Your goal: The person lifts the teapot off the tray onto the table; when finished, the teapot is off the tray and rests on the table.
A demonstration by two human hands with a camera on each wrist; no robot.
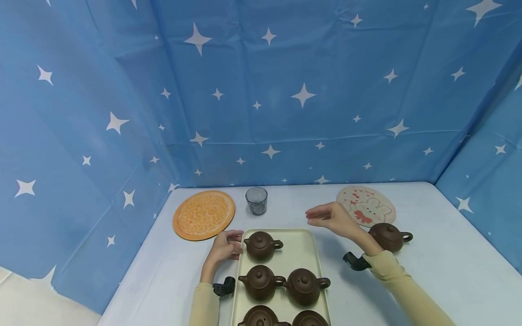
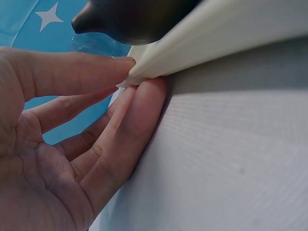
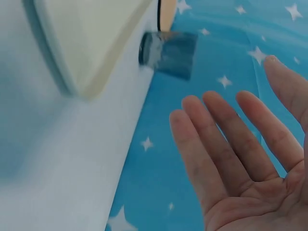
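Observation:
A cream tray (image 1: pixel 299 253) lies at the table's near middle and carries several brown clay teapots; the farthest one (image 1: pixel 261 245) stands near its far-left corner. My left hand (image 1: pixel 228 244) is at that corner. In the left wrist view its thumb and fingers (image 2: pixel 132 77) pinch the tray rim (image 2: pixel 216 33), with a teapot (image 2: pixel 130 19) just above. My right hand (image 1: pixel 322 216) hovers open above the table past the tray's far-right corner, fingers straight, holding nothing (image 3: pixel 240 144). Another brown teapot (image 1: pixel 389 236) stands on the table right of the tray, behind my right wrist.
A round orange mat (image 1: pixel 204 214) lies at the far left. A small dark glass (image 1: pixel 256 200) stands behind the tray, and a round coaster with a rabbit drawing (image 1: pixel 366 206) lies at the far right. Blue starred cloth walls the table on three sides.

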